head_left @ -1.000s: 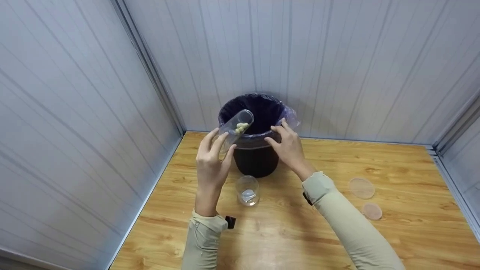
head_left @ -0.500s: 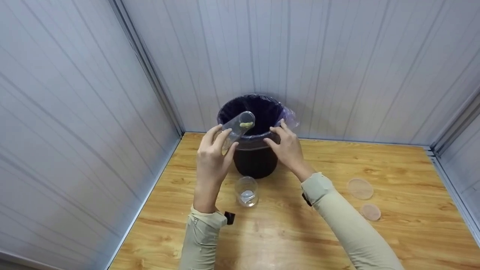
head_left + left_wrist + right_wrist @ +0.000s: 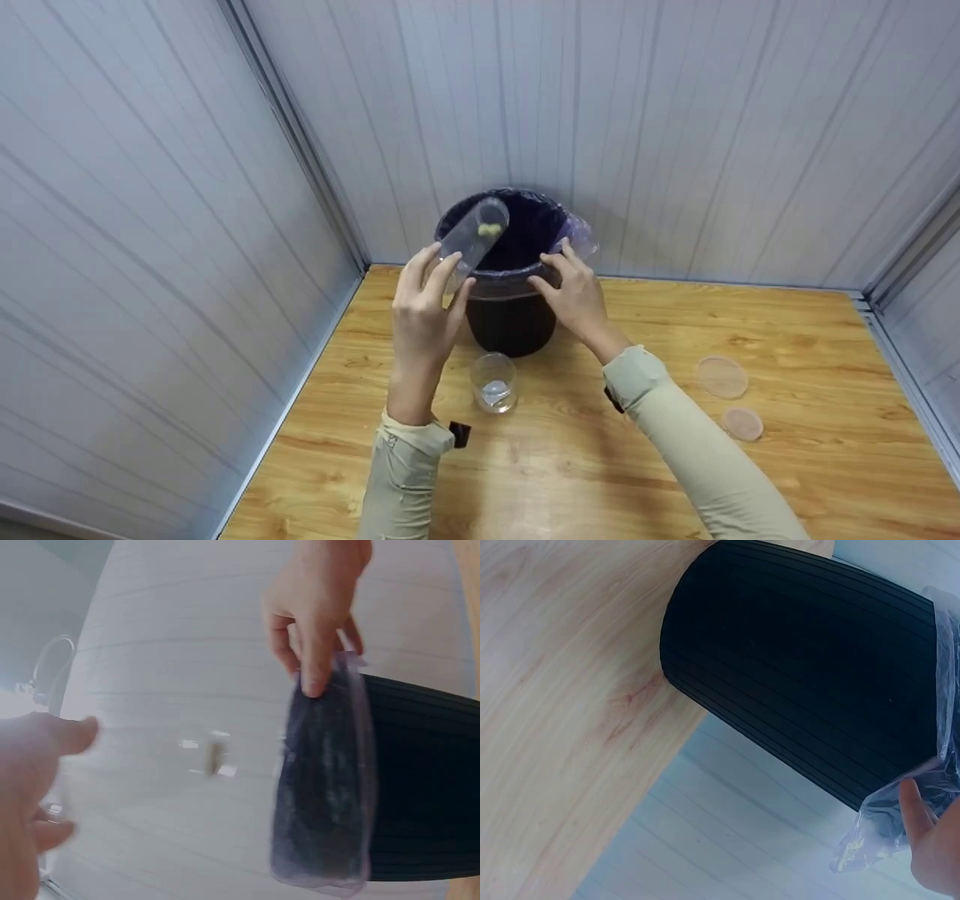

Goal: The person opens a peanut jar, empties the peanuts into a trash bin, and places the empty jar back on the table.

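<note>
In the head view my left hand [image 3: 424, 300] holds a clear plastic container [image 3: 472, 240] between thumb and fingers. It tilts, its far end overlapping the opening of a black trash can [image 3: 511, 326]. A small clump of yellow-green pieces [image 3: 489, 229] shows inside near that end; in the left wrist view a lump [image 3: 214, 757] is blurred. My right hand [image 3: 577, 296] pinches the can's rim, where a thin purple bin liner [image 3: 581, 234] is folded over. The thumb [image 3: 315, 675] presses the liner's edge in the left wrist view.
A second clear container [image 3: 494, 371] stands in front of the can on the wooden floor [image 3: 600, 465]. Two round translucent lids, a larger one [image 3: 722, 376] and a smaller one [image 3: 743, 424], lie to the right. White panel walls [image 3: 675, 135] rise behind and at the sides.
The left hand's container has shifted up and farther over the can's opening in the head view. The yellow-green pieces inside have moved and form a smaller clump. The right hand stays at the rim.
</note>
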### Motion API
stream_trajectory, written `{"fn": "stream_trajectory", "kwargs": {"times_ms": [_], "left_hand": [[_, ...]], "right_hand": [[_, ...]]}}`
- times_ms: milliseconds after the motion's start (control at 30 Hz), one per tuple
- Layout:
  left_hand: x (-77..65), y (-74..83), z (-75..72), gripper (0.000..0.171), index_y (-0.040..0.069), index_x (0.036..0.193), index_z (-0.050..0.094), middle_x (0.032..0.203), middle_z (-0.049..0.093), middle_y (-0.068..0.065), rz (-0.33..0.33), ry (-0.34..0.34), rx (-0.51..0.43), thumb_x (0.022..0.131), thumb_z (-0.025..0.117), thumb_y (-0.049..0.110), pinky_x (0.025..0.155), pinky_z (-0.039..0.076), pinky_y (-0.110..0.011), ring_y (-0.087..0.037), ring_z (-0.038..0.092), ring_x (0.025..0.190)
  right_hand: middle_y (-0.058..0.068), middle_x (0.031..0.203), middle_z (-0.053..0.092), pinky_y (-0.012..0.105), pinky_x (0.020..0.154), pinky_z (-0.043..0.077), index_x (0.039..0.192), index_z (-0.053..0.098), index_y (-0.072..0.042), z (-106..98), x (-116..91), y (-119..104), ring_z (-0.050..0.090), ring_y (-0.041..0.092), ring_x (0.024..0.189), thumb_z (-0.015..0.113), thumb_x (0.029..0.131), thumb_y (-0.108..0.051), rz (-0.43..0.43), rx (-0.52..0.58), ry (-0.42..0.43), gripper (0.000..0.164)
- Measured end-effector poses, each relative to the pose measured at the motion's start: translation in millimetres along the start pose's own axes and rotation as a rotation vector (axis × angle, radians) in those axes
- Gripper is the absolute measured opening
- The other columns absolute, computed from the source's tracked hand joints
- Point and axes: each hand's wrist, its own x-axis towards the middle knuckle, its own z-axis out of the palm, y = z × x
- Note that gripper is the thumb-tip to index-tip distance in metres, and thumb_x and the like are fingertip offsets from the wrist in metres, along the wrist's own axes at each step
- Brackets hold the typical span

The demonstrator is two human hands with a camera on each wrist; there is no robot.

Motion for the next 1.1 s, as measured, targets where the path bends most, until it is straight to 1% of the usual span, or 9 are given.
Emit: {"fn": "stream_trajectory", "kwargs": {"times_ms": [100, 300, 433, 533, 600, 733, 867, 1000, 1100], "left_hand": [[3.4, -0.6, -2.1, 0.035, 0.001, 0.109, 0.069, 0.121, 0.060, -0.020, -0.014, -0.052, -0.002, 0.077, 0.081, 0.006, 0.099, 0.045, -0.037, -0.035, 0.057, 0.110], [2.2, -0.9, -2.9, 0.038, 0.001, 0.108, 0.069, 0.119, 0.060, -0.021, 0.007, -0.066, 0.018, 0.073, 0.084, 0.003, 0.100, 0.045, -0.037, -0.036, 0.057, 0.110], [2.4, -0.1, -2.5, 0.036, 0.001, 0.109, 0.069, 0.121, 0.059, -0.020, 0.023, -0.034, 0.037, 0.075, 0.082, 0.002, 0.103, 0.042, -0.037, -0.038, 0.055, 0.113], [3.7, 0.3, -4.5, 0.036, 0.000, 0.111, 0.069, 0.122, 0.059, -0.021, 0.008, -0.006, 0.047, 0.077, 0.081, 0.003, 0.105, 0.040, -0.039, -0.039, 0.053, 0.115], [4.4, -0.1, -5.6, 0.038, 0.000, 0.112, 0.068, 0.123, 0.058, -0.021, -0.008, -0.034, 0.056, 0.076, 0.081, 0.003, 0.106, 0.039, -0.038, -0.039, 0.053, 0.115], [3.4, -1.8, -5.4, 0.039, 0.000, 0.113, 0.068, 0.124, 0.058, -0.020, -0.017, -0.125, 0.059, 0.076, 0.081, 0.002, 0.106, 0.039, -0.037, -0.038, 0.053, 0.115], [2.2, -1.6, -4.9, 0.038, 0.000, 0.113, 0.068, 0.124, 0.058, -0.021, -0.022, -0.139, 0.062, 0.078, 0.080, 0.005, 0.106, 0.039, -0.039, -0.039, 0.053, 0.115], [4.9, -1.7, -3.6, 0.042, 0.001, 0.118, 0.066, 0.126, 0.056, -0.020, -0.052, -0.181, 0.091, 0.079, 0.080, 0.006, 0.106, 0.039, -0.038, -0.038, 0.052, 0.116], [7.0, 0.0, -3.8, 0.045, 0.001, 0.121, 0.064, 0.127, 0.055, -0.020, -0.066, -0.180, 0.091, 0.079, 0.080, 0.006, 0.105, 0.040, -0.037, -0.038, 0.051, 0.118]], "right_hand": [[0.028, 0.140, 0.044, 0.047, 0.104, 0.040, 0.116, 0.068, -0.005, 1.0, 0.3, 0.0, 0.045, 0.040, 0.128, 0.076, 0.086, -0.026, -0.002, 0.000, 0.009, 0.038], [0.028, 0.139, 0.044, 0.047, 0.104, 0.041, 0.115, 0.068, -0.005, 2.3, -1.8, -1.5, 0.046, 0.040, 0.127, 0.076, 0.086, -0.025, -0.009, 0.003, 0.009, 0.036], [0.028, 0.140, 0.044, 0.047, 0.103, 0.041, 0.115, 0.068, -0.005, 1.7, -1.9, -2.6, 0.046, 0.040, 0.127, 0.076, 0.086, -0.026, -0.003, 0.005, 0.017, 0.037], [0.027, 0.141, 0.043, 0.048, 0.103, 0.041, 0.116, 0.068, -0.005, 1.9, -0.5, -2.9, 0.046, 0.041, 0.126, 0.075, 0.087, -0.027, 0.000, 0.008, 0.009, 0.038], [0.026, 0.142, 0.043, 0.048, 0.102, 0.042, 0.117, 0.068, -0.005, 1.4, 0.2, -3.2, 0.047, 0.041, 0.126, 0.074, 0.087, -0.028, 0.002, 0.005, 0.000, 0.038], [0.025, 0.143, 0.043, 0.049, 0.101, 0.042, 0.118, 0.068, -0.007, -0.2, -0.2, -3.0, 0.047, 0.040, 0.127, 0.074, 0.087, -0.028, 0.020, -0.002, -0.002, 0.037], [0.024, 0.144, 0.042, 0.049, 0.101, 0.042, 0.118, 0.068, -0.008, -0.4, -1.3, -2.5, 0.046, 0.039, 0.127, 0.073, 0.088, -0.028, 0.032, -0.010, -0.012, 0.037], [0.024, 0.144, 0.042, 0.049, 0.101, 0.042, 0.118, 0.068, -0.008, 0.4, -1.2, -2.3, 0.046, 0.039, 0.128, 0.074, 0.087, -0.029, 0.029, -0.012, -0.006, 0.038], [0.023, 0.144, 0.042, 0.049, 0.101, 0.043, 0.118, 0.068, -0.008, -0.6, -2.0, -2.4, 0.046, 0.039, 0.127, 0.074, 0.087, -0.029, 0.028, -0.017, -0.010, 0.038]]}}
